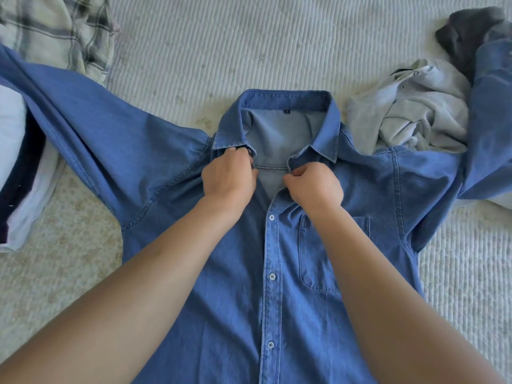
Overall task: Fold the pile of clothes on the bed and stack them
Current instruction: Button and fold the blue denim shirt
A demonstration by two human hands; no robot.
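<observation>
Head view: closing the collar before the fold

Both my hands pinch the collar ends of the blue denim button-up shirt (277, 273), left hand (228, 177) and right hand (314, 185). It lies front-up on the white ribbed bedspread (194, 51). I should fasten the top squarely, smoothing outward.

Shirt (238, 273) spread centre on bed (180, 51); checked garment (55, 31) far left; crumpled clothes (421, 112) far right.
</observation>
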